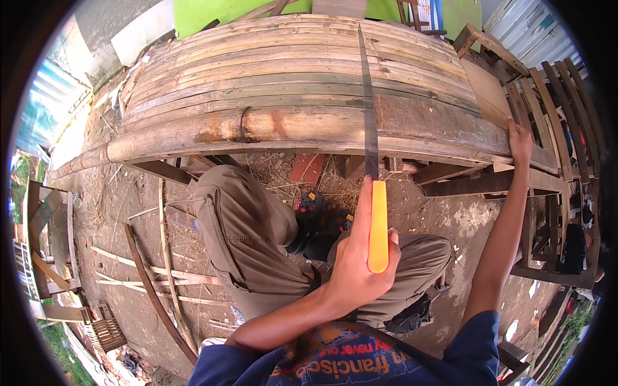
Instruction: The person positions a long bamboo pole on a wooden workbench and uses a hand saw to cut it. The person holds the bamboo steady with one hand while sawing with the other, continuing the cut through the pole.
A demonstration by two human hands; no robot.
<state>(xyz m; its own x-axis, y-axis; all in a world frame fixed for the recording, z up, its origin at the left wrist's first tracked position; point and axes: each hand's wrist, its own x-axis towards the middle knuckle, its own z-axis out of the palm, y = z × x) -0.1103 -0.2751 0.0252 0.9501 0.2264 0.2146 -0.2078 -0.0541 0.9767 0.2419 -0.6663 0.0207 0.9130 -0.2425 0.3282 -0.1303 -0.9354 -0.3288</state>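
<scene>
My left hand is closed round the yellow handle of a handsaw. Its long grey blade points away from me across the front edge of a bamboo-slat bench. The blade passes beside the left end of a weathered wooden board lying along the bench front. Whether the blade touches the wood I cannot tell, and its teeth do not show. At the board's right end, my right hand is wrapped over the edge, its fingers partly hidden. A thick bamboo pole forms the front rim left of the blade.
My bent knees are beneath the bench front. Bamboo strips and a curved dark wooden strip lie on the dirt floor at left. Slatted wooden furniture stands close at right. A reddish tile lies under the bench.
</scene>
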